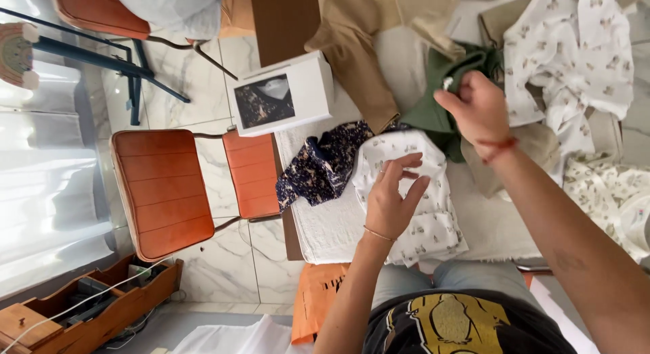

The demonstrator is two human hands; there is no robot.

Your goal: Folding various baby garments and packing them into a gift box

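Observation:
My left hand (391, 195) rests on a folded white printed garment (433, 218) that lies on a white towel-covered table (325, 225); its fingers are apart and slightly curled over the cloth. My right hand (477, 109) is further back and pinches the edge of a dark green garment (433, 110), near a small white tag. A navy floral cloth (318, 168) lies crumpled just left of the white garment.
A white box with a dark picture (281, 93) stands at the table's left end. Tan cloth (355, 56) and more white printed garments (572, 49) are piled behind and to the right. Orange chairs (162, 191) stand on the left, a wooden tray (81, 313) on the floor.

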